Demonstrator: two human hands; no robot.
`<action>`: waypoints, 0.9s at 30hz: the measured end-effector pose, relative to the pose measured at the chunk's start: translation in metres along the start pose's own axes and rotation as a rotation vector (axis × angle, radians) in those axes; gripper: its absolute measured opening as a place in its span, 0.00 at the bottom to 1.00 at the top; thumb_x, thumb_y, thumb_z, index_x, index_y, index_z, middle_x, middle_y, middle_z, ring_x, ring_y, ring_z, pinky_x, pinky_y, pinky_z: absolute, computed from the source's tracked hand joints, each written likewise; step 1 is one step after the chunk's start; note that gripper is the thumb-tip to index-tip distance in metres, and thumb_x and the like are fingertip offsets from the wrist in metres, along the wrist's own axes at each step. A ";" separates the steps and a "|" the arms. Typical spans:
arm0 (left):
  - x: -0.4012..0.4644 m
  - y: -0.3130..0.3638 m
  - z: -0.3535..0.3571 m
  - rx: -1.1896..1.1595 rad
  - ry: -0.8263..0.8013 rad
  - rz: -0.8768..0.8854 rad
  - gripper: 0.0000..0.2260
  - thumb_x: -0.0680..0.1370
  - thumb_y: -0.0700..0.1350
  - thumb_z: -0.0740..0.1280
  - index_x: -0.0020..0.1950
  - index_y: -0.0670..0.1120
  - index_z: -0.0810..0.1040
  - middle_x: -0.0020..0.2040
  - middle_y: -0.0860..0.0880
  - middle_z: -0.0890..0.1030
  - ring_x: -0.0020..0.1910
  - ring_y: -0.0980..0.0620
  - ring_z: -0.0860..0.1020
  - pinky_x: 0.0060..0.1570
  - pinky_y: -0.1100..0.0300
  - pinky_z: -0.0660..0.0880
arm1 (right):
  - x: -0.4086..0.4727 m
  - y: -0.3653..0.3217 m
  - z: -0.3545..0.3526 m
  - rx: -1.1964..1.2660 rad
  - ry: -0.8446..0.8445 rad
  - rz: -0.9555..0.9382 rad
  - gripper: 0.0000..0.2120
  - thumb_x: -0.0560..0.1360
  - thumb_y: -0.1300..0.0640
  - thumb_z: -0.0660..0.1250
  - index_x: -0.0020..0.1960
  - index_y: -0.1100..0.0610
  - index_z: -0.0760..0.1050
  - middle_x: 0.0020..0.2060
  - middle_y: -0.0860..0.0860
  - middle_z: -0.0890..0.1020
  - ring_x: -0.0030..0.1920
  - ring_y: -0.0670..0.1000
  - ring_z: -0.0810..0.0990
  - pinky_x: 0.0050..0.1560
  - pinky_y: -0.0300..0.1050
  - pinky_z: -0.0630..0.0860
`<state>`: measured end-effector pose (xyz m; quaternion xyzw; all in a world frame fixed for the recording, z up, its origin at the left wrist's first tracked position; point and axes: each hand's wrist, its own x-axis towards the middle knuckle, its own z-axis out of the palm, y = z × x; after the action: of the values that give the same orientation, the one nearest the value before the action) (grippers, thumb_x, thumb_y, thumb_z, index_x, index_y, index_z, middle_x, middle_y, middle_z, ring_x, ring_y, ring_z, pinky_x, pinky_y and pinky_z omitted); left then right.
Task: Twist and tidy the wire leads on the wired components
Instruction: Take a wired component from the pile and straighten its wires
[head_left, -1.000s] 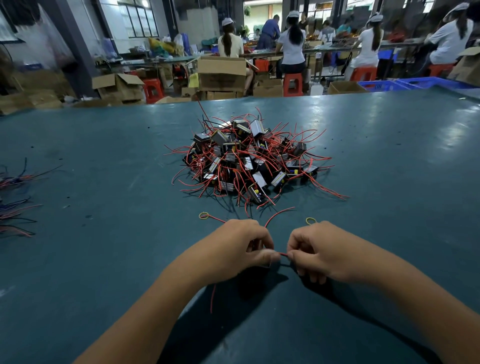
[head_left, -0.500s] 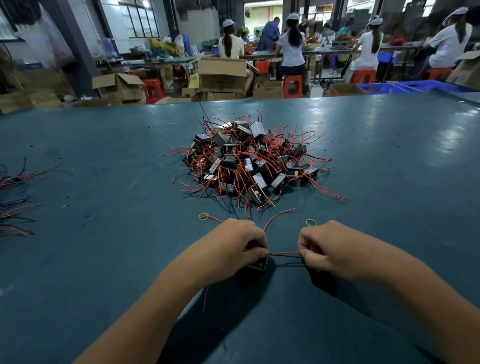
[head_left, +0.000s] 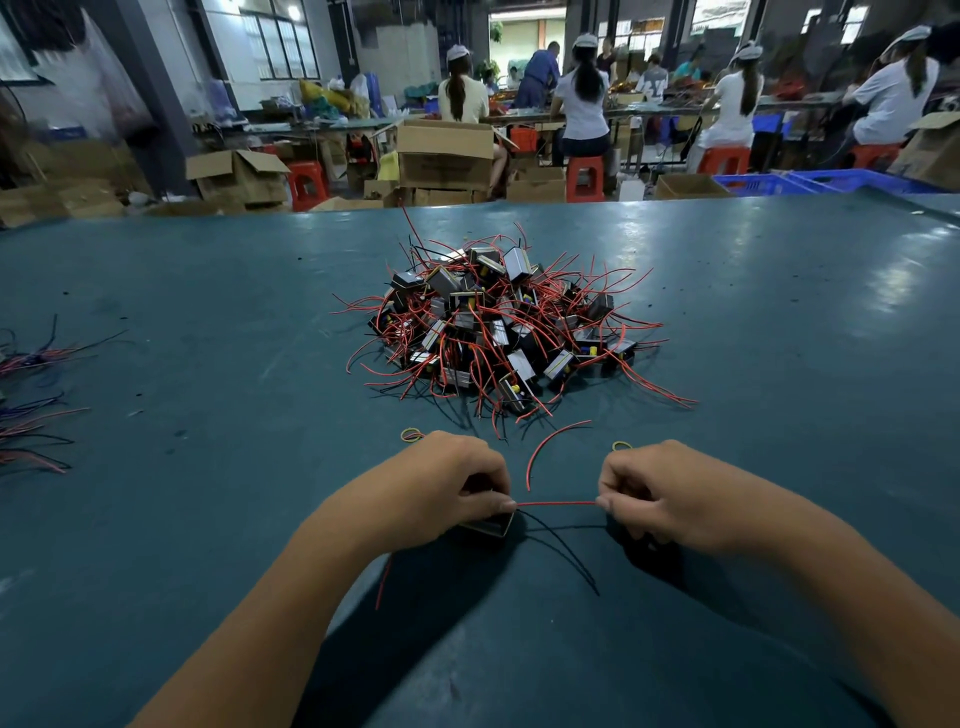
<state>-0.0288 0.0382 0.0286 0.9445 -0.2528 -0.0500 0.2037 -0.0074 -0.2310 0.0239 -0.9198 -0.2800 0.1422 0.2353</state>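
My left hand (head_left: 441, 488) grips a small component (head_left: 491, 524) on the table (head_left: 208, 364); my right hand (head_left: 660, 499) pinches its red lead (head_left: 556, 503), stretched taut between them. I see my hands farther apart than a second ago. Just beyond lie two rubber bands (head_left: 412, 435) and the pile of wired components (head_left: 498, 332).

Red wire lead (head_left: 556, 503), teal table (head_left: 208, 519), orange stools (head_left: 585, 177).

Both forearms reach forward, left hand (head_left: 441, 488) and right hand (head_left: 670, 493) knuckles-up, fingers curled in pinching grips.
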 end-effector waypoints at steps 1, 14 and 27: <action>-0.001 -0.002 -0.001 0.003 0.002 -0.004 0.07 0.79 0.54 0.69 0.49 0.52 0.81 0.45 0.58 0.78 0.45 0.60 0.76 0.46 0.64 0.73 | 0.000 0.000 -0.001 0.013 0.006 -0.004 0.09 0.80 0.49 0.64 0.42 0.49 0.73 0.33 0.41 0.83 0.28 0.43 0.78 0.31 0.34 0.72; -0.001 -0.009 0.000 -0.005 0.021 0.010 0.05 0.78 0.53 0.70 0.48 0.52 0.81 0.44 0.58 0.77 0.44 0.60 0.75 0.43 0.66 0.72 | 0.014 0.019 -0.017 0.136 0.474 0.119 0.08 0.78 0.58 0.67 0.40 0.52 0.76 0.29 0.47 0.83 0.28 0.44 0.79 0.33 0.36 0.73; 0.003 -0.008 0.006 -0.005 0.072 0.049 0.06 0.78 0.50 0.71 0.47 0.49 0.81 0.43 0.56 0.76 0.41 0.62 0.73 0.41 0.70 0.68 | 0.137 -0.035 -0.001 -0.374 0.490 0.174 0.22 0.75 0.41 0.68 0.33 0.55 0.67 0.29 0.50 0.73 0.31 0.54 0.73 0.29 0.42 0.63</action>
<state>-0.0237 0.0413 0.0197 0.9388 -0.2681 -0.0116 0.2159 0.0876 -0.1260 0.0246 -0.9745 -0.1566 -0.1181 0.1094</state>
